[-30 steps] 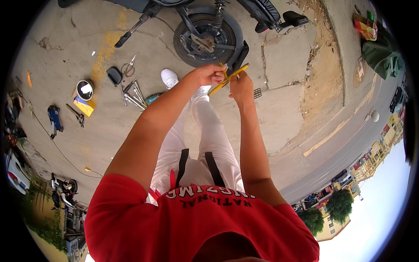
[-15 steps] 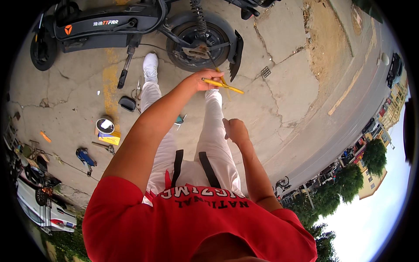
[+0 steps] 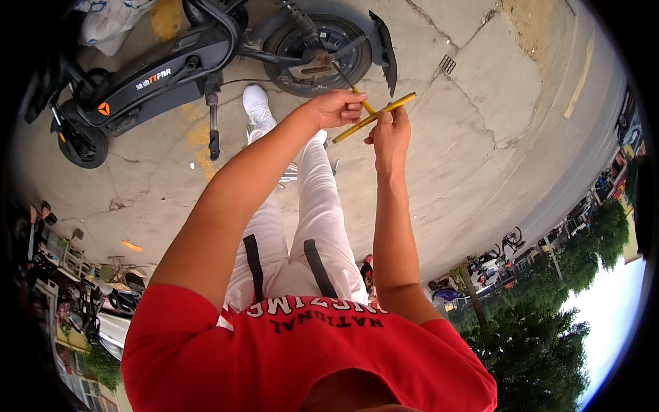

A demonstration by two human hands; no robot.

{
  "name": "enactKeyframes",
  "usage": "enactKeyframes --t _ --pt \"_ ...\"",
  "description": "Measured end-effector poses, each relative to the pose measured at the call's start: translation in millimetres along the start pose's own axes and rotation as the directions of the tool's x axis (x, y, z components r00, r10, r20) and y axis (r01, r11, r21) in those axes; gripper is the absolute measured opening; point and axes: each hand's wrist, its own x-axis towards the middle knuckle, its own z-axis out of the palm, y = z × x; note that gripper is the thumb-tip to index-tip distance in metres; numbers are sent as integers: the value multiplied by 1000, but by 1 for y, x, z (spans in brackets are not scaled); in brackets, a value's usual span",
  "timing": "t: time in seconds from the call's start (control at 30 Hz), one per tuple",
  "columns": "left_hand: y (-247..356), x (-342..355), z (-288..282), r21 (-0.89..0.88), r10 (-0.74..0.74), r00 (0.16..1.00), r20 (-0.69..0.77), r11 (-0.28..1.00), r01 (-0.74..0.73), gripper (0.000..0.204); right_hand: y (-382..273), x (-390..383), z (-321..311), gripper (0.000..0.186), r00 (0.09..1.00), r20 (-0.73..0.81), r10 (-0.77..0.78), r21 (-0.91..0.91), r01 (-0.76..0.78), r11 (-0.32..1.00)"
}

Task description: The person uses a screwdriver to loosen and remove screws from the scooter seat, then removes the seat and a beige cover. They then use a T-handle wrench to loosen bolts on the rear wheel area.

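Note:
A yellow T-handle wrench [image 3: 355, 129] reaches with its shaft to the hub area of the electric scooter's rear wheel [image 3: 317, 58]. My left hand [image 3: 334, 110] is closed around the shaft, just below the wheel. At the crossbar, my right hand [image 3: 392, 137] has its fingers bent against the bar near its right end; part of its grip is hidden. The tool's tip is too small to make out against the dark hub. A black mudguard [image 3: 386, 51] hangs behind the wheel, close to the bar's right end.
The black scooter [image 3: 154, 79] stands across the top left, its kickstand [image 3: 213, 127] down. Metal tools [image 3: 292, 173] lie on the ground between my legs. A white bag [image 3: 113, 24] sits beyond the scooter, and a small grate [image 3: 447, 64] lies to the right.
My right hand has risen from beside my thigh to the crossbar. My left hand has shifted from the crossbar area onto the shaft, and the bar has turned. The view has swung.

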Motion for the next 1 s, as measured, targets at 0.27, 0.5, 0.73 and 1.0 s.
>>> enactKeyframes --t 0.27,0.5,0.73,1.0 --pt "15 4 5 -20 -9 989 148 1000 12 20 65 -65 -13 42 901 388 194 -511 35 859" --pt "0 12 7 -52 -19 996 85 998 23 14 59 -39 -46 45 870 239 430 -296 -357 886" --pt "3 10 14 -65 -10 1000 -16 998 9 21 72 -23 -38 38 972 199 125 124 -152 981" --pt "-12 -17 2 1 -153 985 -85 988 154 23 57 8 17 29 901 401 166 528 -375 762"
